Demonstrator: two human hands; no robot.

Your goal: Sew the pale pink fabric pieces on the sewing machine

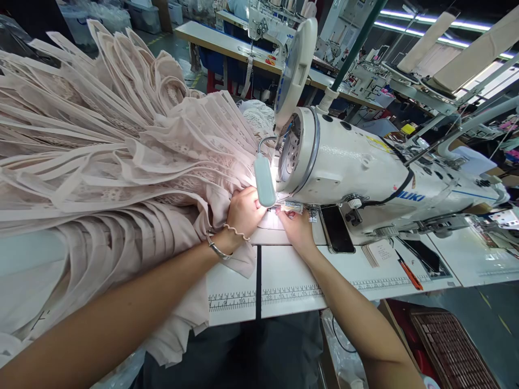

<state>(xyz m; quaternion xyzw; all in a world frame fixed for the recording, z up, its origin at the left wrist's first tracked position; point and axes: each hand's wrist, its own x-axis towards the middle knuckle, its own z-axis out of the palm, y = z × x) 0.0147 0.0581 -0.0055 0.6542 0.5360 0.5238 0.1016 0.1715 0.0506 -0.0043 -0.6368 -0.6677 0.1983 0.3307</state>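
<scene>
A big heap of pale pink pleated fabric (121,162) lies over the left half of the white sewing table (292,275). My left hand (243,213), with a bracelet on its wrist, is closed on a fold of this fabric just left of the needle. My right hand (298,227) rests on the fabric edge under the presser foot, fingers pressed together on it. A white Juki sewing machine (365,173) stands right behind both hands. Its small lamp (264,181) lights the needle area and hides part of my left fingers.
A black phone (337,229) lies on the machine bed right of my right hand. An orange-handled tool (409,273) and a paper tag (379,251) lie further right. A printed ruler (284,297) runs along the table's front edge. More sewing stations stand behind.
</scene>
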